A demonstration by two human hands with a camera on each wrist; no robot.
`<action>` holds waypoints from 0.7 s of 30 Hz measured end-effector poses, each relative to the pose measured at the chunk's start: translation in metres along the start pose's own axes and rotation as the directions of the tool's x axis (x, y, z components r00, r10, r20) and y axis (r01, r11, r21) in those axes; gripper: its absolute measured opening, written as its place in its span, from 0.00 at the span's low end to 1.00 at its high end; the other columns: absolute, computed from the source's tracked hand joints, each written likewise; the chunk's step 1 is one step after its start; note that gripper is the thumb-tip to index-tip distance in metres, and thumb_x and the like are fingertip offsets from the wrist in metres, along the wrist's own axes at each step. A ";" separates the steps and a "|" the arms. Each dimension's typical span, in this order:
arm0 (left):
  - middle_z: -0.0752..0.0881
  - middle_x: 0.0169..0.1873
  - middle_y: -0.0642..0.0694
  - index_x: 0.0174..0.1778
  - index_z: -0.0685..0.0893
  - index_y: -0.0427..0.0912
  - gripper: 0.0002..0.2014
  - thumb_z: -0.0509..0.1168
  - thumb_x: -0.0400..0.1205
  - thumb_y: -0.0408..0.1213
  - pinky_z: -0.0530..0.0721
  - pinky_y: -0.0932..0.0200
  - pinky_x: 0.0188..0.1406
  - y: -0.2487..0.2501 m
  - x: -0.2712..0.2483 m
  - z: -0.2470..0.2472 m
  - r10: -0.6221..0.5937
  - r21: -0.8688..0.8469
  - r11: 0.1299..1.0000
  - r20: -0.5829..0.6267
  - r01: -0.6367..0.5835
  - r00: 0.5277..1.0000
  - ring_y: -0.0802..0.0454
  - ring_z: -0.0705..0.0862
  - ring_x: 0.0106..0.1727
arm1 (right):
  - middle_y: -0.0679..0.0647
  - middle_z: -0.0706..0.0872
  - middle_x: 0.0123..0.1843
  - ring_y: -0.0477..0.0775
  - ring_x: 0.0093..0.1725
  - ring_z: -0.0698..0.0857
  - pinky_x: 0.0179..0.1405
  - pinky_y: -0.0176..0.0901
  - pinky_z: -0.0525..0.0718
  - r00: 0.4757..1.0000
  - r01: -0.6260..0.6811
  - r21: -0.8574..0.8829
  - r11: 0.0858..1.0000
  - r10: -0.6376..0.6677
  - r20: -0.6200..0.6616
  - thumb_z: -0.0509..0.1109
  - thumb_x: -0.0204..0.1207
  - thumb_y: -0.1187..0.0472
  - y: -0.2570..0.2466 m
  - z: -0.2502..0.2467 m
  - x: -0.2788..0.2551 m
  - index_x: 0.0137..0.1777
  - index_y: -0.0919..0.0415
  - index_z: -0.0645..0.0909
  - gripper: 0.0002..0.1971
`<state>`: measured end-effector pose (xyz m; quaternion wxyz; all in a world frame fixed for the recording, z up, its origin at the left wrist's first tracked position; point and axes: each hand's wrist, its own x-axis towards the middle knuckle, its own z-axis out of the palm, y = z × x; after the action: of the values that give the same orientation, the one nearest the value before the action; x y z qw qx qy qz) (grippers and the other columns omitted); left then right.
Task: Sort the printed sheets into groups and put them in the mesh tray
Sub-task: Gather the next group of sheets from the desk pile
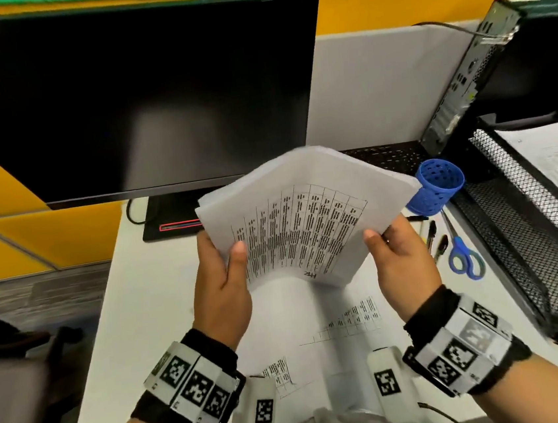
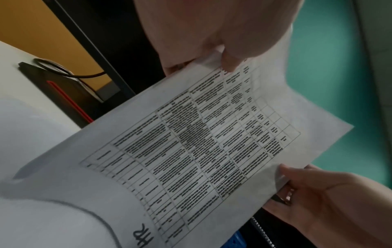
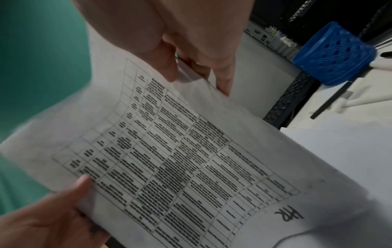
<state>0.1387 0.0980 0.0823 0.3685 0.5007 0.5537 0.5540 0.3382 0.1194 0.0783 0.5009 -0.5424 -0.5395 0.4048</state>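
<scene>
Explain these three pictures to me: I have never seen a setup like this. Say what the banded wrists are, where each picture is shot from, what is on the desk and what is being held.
No machine here: a person works with bare hands. The patterned bands on the wrists carry cameras. The large picture comes from a camera on the head, looking down; the other two look along each hand from the wrists.

The left hand and right hand hold a stack of printed sheets by its two sides, thumbs on top. The top sheet bears a table and a handwritten "HR".

On the white desk lie more sheets, a tipped blue pen holder, pens and blue scissors. At the right stands the black mesh tray, with paper in its upper tier. A dark monitor stands behind.
</scene>
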 end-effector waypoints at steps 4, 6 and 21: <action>0.79 0.52 0.70 0.54 0.68 0.68 0.18 0.54 0.86 0.33 0.74 0.85 0.46 0.001 0.000 0.005 -0.020 0.014 1.000 0.006 0.020 1.000 0.84 0.78 0.52 | 0.34 0.83 0.58 0.26 0.58 0.81 0.56 0.20 0.78 0.999 -0.050 0.018 0.999 0.050 0.000 0.61 0.80 0.69 0.002 0.001 0.000 0.69 0.48 0.71 0.20; 0.78 0.52 0.71 0.54 0.68 0.69 0.18 0.54 0.86 0.34 0.74 0.85 0.45 -0.006 0.001 0.009 -0.058 0.032 0.998 0.018 0.057 0.998 0.85 0.78 0.50 | 0.40 0.83 0.63 0.34 0.63 0.80 0.65 0.31 0.78 0.995 -0.101 -0.045 0.994 0.101 0.006 0.63 0.80 0.67 0.007 0.003 0.001 0.73 0.51 0.69 0.23; 0.87 0.60 0.49 0.64 0.80 0.51 0.17 0.59 0.84 0.29 0.76 0.41 0.71 -0.006 0.005 0.016 -0.285 -0.143 0.950 -0.022 0.279 0.958 0.50 0.84 0.64 | 0.44 0.84 0.63 0.42 0.64 0.82 0.68 0.42 0.77 0.942 -0.249 -0.230 0.941 0.290 0.167 0.66 0.78 0.64 0.022 -0.053 -0.007 0.70 0.53 0.71 0.20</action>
<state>0.1517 0.1078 0.0750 0.4656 0.3779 0.5876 0.5432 0.3935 0.1090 0.0648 0.3257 -0.6170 -0.5459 0.4639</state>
